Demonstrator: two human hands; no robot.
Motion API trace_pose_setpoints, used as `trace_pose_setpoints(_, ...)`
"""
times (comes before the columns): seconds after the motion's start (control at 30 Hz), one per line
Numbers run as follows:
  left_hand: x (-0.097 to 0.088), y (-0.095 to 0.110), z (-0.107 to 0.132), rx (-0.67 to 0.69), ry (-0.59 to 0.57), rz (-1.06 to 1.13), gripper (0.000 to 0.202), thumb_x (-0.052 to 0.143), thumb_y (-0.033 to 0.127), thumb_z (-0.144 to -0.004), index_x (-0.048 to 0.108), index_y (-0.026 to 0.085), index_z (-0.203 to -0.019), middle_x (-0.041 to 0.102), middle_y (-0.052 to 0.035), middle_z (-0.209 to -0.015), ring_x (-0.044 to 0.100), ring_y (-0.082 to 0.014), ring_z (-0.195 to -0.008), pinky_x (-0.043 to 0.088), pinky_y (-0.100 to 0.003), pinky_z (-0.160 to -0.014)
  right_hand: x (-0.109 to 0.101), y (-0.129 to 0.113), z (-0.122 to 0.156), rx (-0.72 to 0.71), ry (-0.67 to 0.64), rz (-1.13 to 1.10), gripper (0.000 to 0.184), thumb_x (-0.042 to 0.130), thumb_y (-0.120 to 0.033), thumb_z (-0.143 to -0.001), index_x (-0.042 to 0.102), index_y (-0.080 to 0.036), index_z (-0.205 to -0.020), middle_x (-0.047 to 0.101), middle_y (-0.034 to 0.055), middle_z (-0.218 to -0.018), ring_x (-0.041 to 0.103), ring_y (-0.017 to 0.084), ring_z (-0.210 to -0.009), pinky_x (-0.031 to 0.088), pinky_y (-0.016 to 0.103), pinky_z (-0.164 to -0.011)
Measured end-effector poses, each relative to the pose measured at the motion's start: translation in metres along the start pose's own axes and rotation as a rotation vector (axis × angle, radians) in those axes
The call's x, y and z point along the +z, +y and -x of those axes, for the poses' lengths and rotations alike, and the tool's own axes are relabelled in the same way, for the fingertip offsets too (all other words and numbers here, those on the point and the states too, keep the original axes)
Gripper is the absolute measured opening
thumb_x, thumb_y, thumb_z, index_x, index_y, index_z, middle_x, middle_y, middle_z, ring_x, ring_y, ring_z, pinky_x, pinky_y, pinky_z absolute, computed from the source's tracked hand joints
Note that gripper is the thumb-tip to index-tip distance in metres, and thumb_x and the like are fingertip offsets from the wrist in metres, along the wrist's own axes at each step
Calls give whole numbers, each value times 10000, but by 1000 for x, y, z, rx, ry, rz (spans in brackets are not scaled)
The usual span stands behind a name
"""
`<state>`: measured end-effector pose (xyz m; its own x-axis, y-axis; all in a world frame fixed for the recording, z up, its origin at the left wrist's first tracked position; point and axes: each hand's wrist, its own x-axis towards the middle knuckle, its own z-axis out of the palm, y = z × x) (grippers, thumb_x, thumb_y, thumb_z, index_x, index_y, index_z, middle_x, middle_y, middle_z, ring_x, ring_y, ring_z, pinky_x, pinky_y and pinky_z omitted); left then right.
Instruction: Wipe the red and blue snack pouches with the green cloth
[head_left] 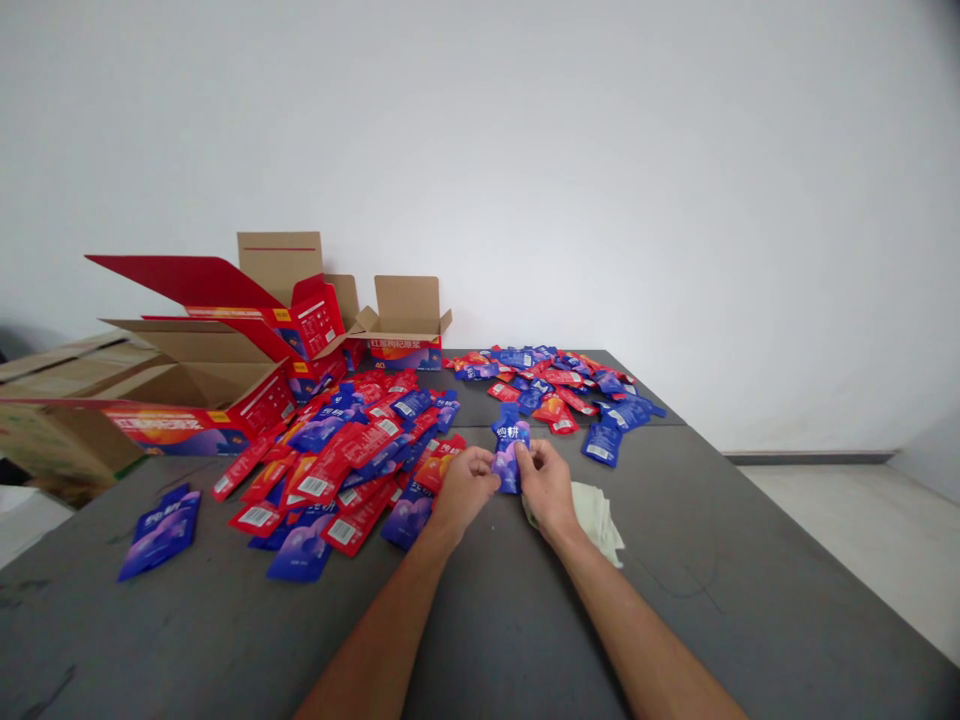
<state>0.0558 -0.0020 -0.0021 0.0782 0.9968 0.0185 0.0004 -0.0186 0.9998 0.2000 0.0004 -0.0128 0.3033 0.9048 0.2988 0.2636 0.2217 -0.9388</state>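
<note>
In the head view you have two heaps of red and blue glossy pouches (352, 455) and one pale-green cloth (598, 522). Above the grey table (495, 630), your right hand (547, 484) pinches one flat blue pouch (508, 470), purple-patterned, white-lettered; your left hand (466, 485), fingers narrowed, meets its edge, grip unclear.

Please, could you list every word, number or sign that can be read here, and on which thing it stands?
"纯耕": held pouch; less clearly, some loose pouches.
"40": back box.
"红…枸杞原浆": back box; second character unclear.
Too small or blurred: print on left boxes, all fine print.
</note>
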Motion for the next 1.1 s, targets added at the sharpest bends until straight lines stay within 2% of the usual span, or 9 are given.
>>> trace_pose_setpoints(0.07,1,1,1,25,-8,46,147,696,250,-703,617,175,-803,605,28,-629,526,-106,-545,379,-222,-524,-1,-4,0,-13,-32,-19,396,578,-581,-862,616,-188,-829,599,-5,-680,502,146,-604,397,239,-560)
trace_pose_setpoints(0.17,0,-1,0,96,40,74,195,697,344,-746,599,176,-734,593,22,-651,518,-105,-586,386,-223,-564,-3,-12,2,-18,-106,-42,386,606,-570,-851,575,-194,-769,530,-31,-631,445,125,-563,363,229,-532)
trace_pose_setpoints(0.4,-3,-4,-2,109,73,-50,208,734,268,-674,545,184,-658,502,55,-563,442,-96,-535,312,-221,-518,-5,-24,5,12,-148,-97,421,597,-600,-854,573,-185,-789,422,-58,-588,361,104,-527,293,217,-469)
trace_pose_setpoints(0.57,-1,-5,-2,94,20,58,215,688,365,-754,605,168,-726,566,25,-657,490,-107,-601,357,-230,-576,-6,-22,6,-62,-208,-31,435,577,-591,-874,581,-174,-751,447,-49,-610,386,102,-556,316,216,-501)
trace_pose_setpoints(0.7,-1,-10,-4,117,66,52,231,684,371,-762,575,173,-714,536,40,-634,465,-99,-571,340,-227,-554,-8,-17,2,-61,-286,18,442,557,-585,-884,572,-180,-708,459,-51,-581,385,103,-530,304,220,-496)
trace_pose_setpoints(0.8,-2,-13,-4,143,116,-6,221,691,347,-751,561,177,-696,529,46,-605,460,-98,-549,331,-224,-534,-12,-14,-3,-46,-333,116,403,556,-546,-885,613,-175,-738,514,-39,-581,420,110,-522,320,224,-501)
trace_pose_setpoints(0.97,-2,-18,-6,131,191,-56,182,694,326,-736,599,175,-700,598,14,-593,519,-125,-551,351,-234,-530,-14,-16,-5,-94,-328,337,359,506,-483,-913,637,-188,-755,614,-8,-613,530,144,-566,364,236,-540)
trace_pose_setpoints(1.1,-5,-21,-10,109,295,-48,164,699,288,-722,585,181,-673,587,15,-599,521,-125,-568,361,-233,-548,-20,-22,-6,-173,-282,597,276,488,-421,-933,644,-199,-879,688,43,-770,614,196,-739,431,289,-704)
